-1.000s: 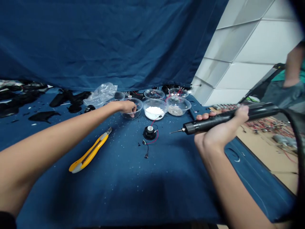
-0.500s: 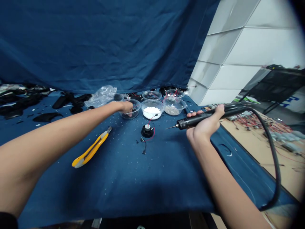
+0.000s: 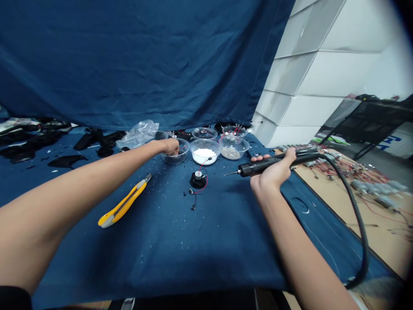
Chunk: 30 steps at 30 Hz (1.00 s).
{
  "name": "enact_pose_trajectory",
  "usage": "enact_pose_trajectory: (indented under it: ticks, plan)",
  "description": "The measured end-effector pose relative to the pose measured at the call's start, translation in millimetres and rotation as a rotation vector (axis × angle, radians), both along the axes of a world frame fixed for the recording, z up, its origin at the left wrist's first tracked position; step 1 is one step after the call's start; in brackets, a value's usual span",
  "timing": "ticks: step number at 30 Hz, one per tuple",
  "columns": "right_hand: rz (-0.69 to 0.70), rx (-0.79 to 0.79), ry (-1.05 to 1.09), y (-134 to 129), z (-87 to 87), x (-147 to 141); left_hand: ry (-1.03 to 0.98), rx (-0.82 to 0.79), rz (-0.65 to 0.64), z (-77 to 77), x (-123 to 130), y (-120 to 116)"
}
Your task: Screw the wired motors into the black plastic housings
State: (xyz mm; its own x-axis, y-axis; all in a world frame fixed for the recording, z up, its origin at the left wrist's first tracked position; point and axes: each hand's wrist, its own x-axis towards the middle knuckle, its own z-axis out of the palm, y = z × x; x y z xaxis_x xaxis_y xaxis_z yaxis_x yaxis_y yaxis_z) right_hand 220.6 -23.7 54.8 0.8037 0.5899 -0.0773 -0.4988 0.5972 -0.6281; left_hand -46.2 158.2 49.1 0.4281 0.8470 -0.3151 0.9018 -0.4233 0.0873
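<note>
My right hand point(image 3: 272, 172) is wrapped round a black electric screwdriver point(image 3: 253, 168), its thin bit pointing left above the cloth. At the near left clear plastic bowl point(image 3: 176, 159), my left hand point(image 3: 171, 147) reaches over the rim with its fingers bent together. Whatever they hold, if anything, is too small to make out. Between my hands, a small silver motor on a black round base point(image 3: 198, 181) sits on the blue cloth with red and black wires and small connectors around it. A yellow utility knife point(image 3: 124, 204) lies below my left forearm.
Beside the left bowl stand a bowl of white pieces point(image 3: 204, 156) and a bowl of small metal parts point(image 3: 232, 151), with more bowls behind. A clear plastic bag point(image 3: 138, 133) and black plastic parts point(image 3: 66, 161) lie at left. The screwdriver's cable point(image 3: 358, 215) loops down at right.
My left hand has lifted slightly within the bowl, its fingers still bent together. My right hand still holds the screwdriver, and the view has shifted slightly.
</note>
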Motion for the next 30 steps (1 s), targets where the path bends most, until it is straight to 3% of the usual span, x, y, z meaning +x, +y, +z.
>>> enact_pose_trajectory:
  ticks: [5,9,13,16,19,23,30]
  plan:
    - [-0.001,-0.009,0.025,0.1,1.1,-0.9,-0.155,0.090,0.001,6.9,-0.3,-2.0]
    - [0.009,-0.022,0.045,-0.5,1.7,-1.4,-0.391,0.259,0.020,16.6,3.4,-26.8]
    - [0.053,-0.061,0.081,-1.7,1.6,-2.9,-0.698,0.408,0.081,14.4,16.0,-76.8]
    - [0.104,-0.097,0.134,-2.2,0.6,-5.6,-1.137,0.371,0.123,4.1,30.1,-124.9]
    - [0.135,-0.133,0.201,-2.0,-1.8,-9.2,-1.323,0.318,0.143,-8.5,44.3,-166.7]
    - [0.172,-0.152,0.236,-2.2,-6.1,-14.8,-1.396,0.216,0.131,-21.4,57.5,-197.2]
    - [0.205,-0.155,0.255,-7.4,-7.3,-24.4,-1.238,0.358,-0.005,-25.8,62.3,-213.9]
